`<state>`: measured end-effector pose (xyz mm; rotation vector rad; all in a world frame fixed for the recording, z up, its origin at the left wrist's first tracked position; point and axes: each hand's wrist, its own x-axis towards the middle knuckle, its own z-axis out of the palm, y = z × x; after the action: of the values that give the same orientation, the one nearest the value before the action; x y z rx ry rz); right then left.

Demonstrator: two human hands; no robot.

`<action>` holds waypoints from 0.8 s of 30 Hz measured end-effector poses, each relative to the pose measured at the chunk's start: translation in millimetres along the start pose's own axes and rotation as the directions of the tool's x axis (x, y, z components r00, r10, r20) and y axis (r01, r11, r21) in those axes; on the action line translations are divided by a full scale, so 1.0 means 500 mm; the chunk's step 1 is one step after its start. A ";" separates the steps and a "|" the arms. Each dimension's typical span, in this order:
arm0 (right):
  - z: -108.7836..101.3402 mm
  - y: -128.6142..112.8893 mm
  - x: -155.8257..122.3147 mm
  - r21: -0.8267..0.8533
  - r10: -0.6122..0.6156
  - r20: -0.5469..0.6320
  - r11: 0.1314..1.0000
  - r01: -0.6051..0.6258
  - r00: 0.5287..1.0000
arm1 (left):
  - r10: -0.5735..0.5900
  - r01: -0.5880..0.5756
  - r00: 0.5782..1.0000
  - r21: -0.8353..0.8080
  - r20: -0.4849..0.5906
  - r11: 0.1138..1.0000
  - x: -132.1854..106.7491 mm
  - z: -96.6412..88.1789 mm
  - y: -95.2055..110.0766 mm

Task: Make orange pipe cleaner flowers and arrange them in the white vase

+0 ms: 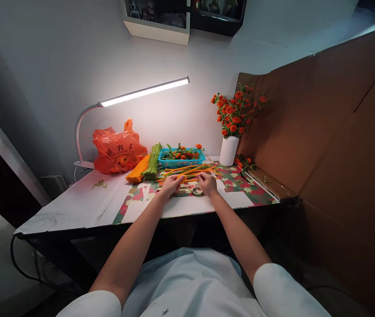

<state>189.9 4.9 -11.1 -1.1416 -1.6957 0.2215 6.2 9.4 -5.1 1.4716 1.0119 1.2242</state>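
Note:
Over the front of the table, my left hand (172, 185) is closed, fingers pinched on a small orange piece that looks like a bent pipe cleaner (184, 178). My right hand (208, 183) is closed in a pinch a little to the right; what is between its fingertips is too small to make out. Loose orange and green pipe cleaners (192, 170) lie just behind both hands. A roll of tape (197, 190) rests on the table between my wrists. To the left lie a bundle of orange pipe cleaners (137, 171) and a bundle of green ones (154, 159).
A blue basket (182, 163) holds orange flowers at the back. Right of it stands a white ribbed vase (229, 151) of orange flowers, beside a cardboard wall (332, 119). An orange plastic bag (119, 149) sits under a lit desk lamp (146, 91) at left.

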 end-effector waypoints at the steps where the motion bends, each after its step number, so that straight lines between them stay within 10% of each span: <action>1: -0.001 0.002 0.001 0.004 0.010 -0.008 1.000 -0.010 1.000 | 0.001 -0.001 1.000 0.014 -0.006 1.000 0.002 -0.001 -0.003; 24: -0.005 0.015 0.013 -0.019 0.121 -0.190 0.992 -0.127 0.974 | 0.012 -0.013 1.000 0.090 0.020 0.996 -0.005 0.011 0.002</action>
<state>196.0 12.7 -10.4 -1.2528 -1.4675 0.1592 11.0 6.0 -5.2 1.5584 1.0578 1.1845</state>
